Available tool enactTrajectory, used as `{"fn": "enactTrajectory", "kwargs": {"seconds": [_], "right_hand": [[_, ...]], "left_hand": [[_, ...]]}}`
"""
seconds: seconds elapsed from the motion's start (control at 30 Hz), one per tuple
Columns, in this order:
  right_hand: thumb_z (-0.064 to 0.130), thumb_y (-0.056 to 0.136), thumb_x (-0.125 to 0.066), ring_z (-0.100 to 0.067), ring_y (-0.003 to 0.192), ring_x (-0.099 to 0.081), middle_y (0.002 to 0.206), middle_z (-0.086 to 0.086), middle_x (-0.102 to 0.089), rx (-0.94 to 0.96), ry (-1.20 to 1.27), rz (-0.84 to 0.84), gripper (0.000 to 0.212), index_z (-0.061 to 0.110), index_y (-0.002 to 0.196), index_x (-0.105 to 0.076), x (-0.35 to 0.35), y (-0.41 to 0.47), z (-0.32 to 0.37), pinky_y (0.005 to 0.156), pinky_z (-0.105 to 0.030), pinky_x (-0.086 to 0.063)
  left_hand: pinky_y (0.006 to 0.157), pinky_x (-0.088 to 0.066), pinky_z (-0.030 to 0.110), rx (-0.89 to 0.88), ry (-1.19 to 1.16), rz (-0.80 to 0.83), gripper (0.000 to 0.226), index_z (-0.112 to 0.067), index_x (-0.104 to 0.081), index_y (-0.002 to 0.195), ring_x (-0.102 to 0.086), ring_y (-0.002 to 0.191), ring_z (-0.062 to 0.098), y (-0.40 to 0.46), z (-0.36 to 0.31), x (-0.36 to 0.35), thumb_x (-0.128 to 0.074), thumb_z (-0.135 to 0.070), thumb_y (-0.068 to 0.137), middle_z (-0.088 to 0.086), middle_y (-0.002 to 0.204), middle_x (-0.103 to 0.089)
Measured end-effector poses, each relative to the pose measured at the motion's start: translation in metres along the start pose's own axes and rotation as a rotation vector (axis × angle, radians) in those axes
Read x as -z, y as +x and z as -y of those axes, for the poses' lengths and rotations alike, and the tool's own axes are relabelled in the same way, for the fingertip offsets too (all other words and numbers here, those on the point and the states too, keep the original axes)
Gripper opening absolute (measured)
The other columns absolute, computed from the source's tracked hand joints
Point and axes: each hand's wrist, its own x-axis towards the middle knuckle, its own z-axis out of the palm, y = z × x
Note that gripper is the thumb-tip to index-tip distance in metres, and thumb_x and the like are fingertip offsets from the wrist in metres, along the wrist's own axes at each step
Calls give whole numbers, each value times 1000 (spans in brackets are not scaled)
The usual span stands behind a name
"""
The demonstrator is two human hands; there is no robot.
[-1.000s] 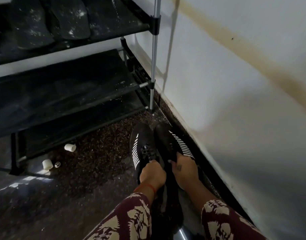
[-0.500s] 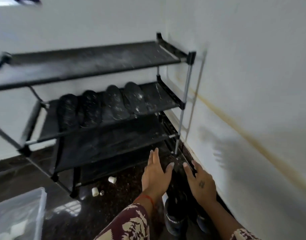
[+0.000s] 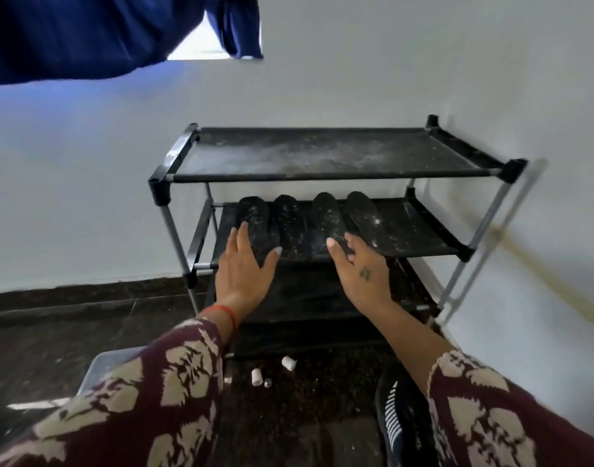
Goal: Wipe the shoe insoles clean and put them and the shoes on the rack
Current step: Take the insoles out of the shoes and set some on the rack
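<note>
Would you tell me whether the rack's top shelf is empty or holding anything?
Empty. The top shelf shows only pale dust, while four insoles lie side by side on the shelf below it.

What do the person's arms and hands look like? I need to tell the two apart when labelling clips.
Both arms wear loose maroon sleeves printed with large cream leaf shapes. The left hand has a thin red-orange thread round its wrist. The right hand bears a small dark mark on its back, too small to read, and no band. Nails on both are short and pale.
</note>
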Motion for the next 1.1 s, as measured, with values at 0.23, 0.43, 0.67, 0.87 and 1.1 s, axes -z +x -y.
{"fn": "enactTrajectory", "kwargs": {"seconds": [0.23, 0.43, 0.67, 0.87, 1.1], "right_hand": [[40, 93, -50, -28, 124, -47, 132, -15, -52, -79, -89, 132, 56, 3, 134, -43, -71, 54, -1, 105, -37, -38], [23, 90, -58, -26, 83, -61, 76, -5, -61, -182, -292, 125, 24, 8, 70, -59, -87, 87, 4, 68, -30, -45], [10, 83, -66, -20, 75, -57, 77, -4, -58, -267, -246, 103, 23, 11, 63, -56, -95, 106, 0, 67, -26, -49], [1, 84, -63, -21, 90, -61, 106, -8, -62, -401, 162, 104, 13, 10, 93, -63, -87, 101, 8, 70, -27, -55], [-8, 85, -57, -18, 88, -59, 106, -9, -58, -545, 631, 273, 28, 9, 107, -55, -57, 53, 20, 51, -22, -50]], "left_hand": [[102, -32, 36, 33, 10, 3, 62, -4, -22, 146, -39, 131, 34, 54, 35, -15, -46, -34, 97, 21, 143, -40], [92, -41, 39, 180, 198, 82, 48, 4, -38, 127, -49, 118, 38, 91, 42, -31, -51, -28, 94, 23, 128, -51], [65, -45, 29, 316, 39, 122, 10, -5, -52, 79, -58, 77, 27, 109, 46, -27, -53, -12, 86, 8, 82, -56], [71, -59, 32, 570, -580, 78, 21, -8, -49, 74, -62, 69, 19, 117, 51, -20, -57, 6, 86, 6, 74, -56], [65, -54, 23, 512, -773, 172, 20, -12, -59, 85, -62, 90, 18, 48, 50, 9, -50, 4, 92, 4, 90, -62]]}}
